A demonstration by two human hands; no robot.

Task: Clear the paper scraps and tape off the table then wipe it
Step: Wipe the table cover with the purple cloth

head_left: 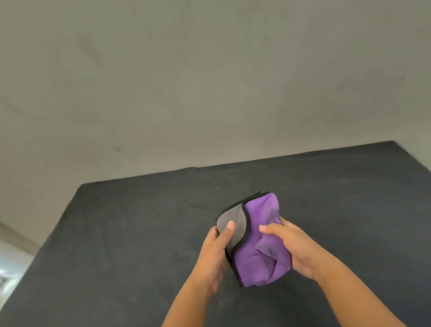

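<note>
2 bare forearms come up from the bottom edge and converge toward the middle of the view, the wrists held above the dark table (114, 259). The left hand (216, 250) is turned with its palm toward the centre; its thumb (228, 230) lies flat across a grey flap of the folded cloth (255, 239), and the other fingers go behind the bundle, out of sight, so the hand grips the cloth's left edge between thumb and hidden fingers. The right hand (293, 247) faces it from the other side, palm inward, its thumb pressed onto the purple face and its remaining fingers curled round under the right edge, so it too grips the cloth. The cloth sits between the 2 thumbs, folded into a thick pad, purple on the face toward the camera, grey on the turned-back corner under the left thumb, with a black bound hem running between the 2 colours. Whether its lower end touches the table cannot be told. Beyond the fingertips the cloth's upper end shows stacked black edges. Past that the table runs on as a dark matte surface to its far edge, where it meets a plain pale wall (203, 74).
</note>
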